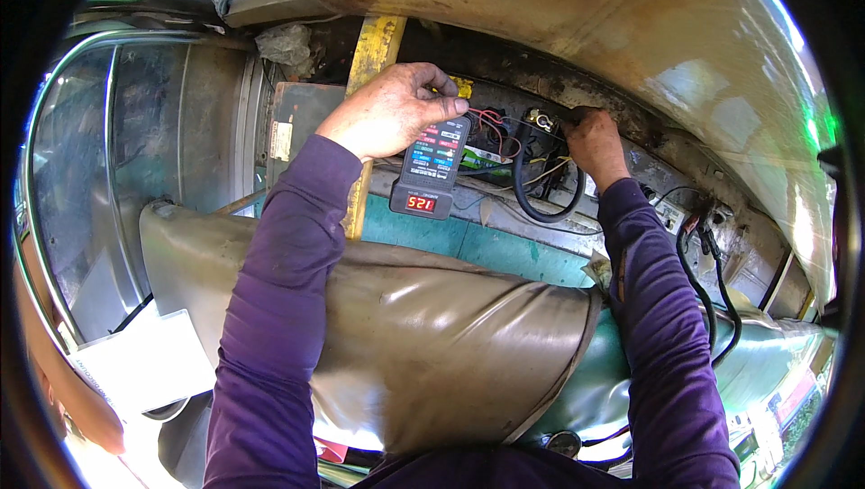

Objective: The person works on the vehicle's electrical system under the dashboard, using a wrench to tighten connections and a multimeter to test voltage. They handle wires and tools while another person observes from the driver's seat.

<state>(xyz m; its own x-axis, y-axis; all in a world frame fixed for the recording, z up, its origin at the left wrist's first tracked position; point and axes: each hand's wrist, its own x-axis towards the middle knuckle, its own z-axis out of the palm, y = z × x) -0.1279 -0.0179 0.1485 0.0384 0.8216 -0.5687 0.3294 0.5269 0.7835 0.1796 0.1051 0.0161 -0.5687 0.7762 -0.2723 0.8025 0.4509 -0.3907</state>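
Scuffed brown panelling [559, 11] arches across my remote view from twelve to three, while a tan vinyl cover [432, 336] sprawls at six. Just off centre toward twelve, I see the black handheld battery tester [430, 167], its red digits lit, its display end toward six. My left hand [392, 109], at eleven, pinches the tester's top end between thumb and fingers. At two, my right hand [595, 142] sits with curled fingers just beside a metal terminal clamp [539, 119]; I cannot tell whether they grip anything. Between both hands, a thick black cable [520, 181] loops toward six.
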